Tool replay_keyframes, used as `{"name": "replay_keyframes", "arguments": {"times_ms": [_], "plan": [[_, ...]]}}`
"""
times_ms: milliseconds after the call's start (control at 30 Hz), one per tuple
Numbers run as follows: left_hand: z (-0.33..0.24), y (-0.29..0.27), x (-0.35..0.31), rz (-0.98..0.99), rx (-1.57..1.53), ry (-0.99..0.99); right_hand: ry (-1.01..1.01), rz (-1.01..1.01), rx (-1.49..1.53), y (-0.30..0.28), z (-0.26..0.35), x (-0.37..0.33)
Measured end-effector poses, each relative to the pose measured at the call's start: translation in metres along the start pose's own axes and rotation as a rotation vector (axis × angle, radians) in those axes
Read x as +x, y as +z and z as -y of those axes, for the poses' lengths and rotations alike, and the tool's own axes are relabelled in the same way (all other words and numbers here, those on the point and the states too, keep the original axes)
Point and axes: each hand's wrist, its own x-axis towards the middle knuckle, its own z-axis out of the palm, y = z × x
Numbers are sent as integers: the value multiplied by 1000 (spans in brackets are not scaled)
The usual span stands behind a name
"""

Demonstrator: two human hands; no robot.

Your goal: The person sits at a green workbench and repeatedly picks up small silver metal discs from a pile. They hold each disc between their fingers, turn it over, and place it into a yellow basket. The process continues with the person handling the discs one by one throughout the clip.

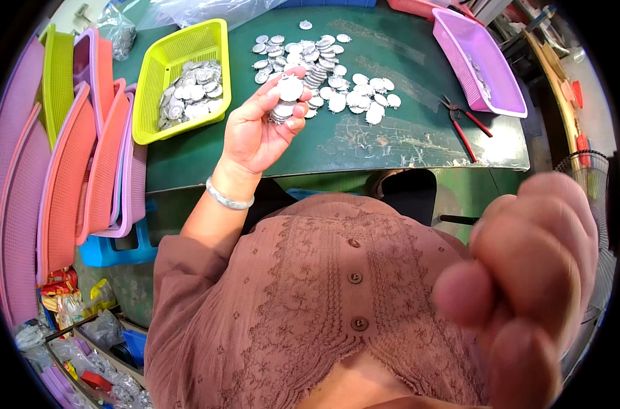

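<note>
My left hand is raised over the near edge of the green table, its fingers wrapped round a small stack of round silvery metal discs. Behind it a loose pile of similar discs spreads over the tabletop, many with small loops on their rims. To the left stands a yellow-green plastic basket with more discs inside. My right hand is very close to the view at the lower right, slightly blurred, its fingers curled in. Whatever it may hold is hidden.
Red-handled pliers lie partly opened on the green table. A purple basket with a few discs sits at the right. Nested coloured baskets stand at the far left, above a blue plastic stool. Clear plastic bags lie behind.
</note>
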Motion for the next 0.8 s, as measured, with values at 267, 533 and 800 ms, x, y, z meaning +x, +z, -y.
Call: {"name": "replay_keyframes", "arguments": {"times_ms": [267, 533, 800], "plan": [[-6, -3, -10, 5, 18, 6, -99, 276, 31, 3, 44, 16], [-18, -8, -43, 32, 18, 66, -230, 387, 60, 22, 58, 35], [-14, -5, -56, 28, 50, 36, -218, 461, 38, 35, 76, 48]]}}
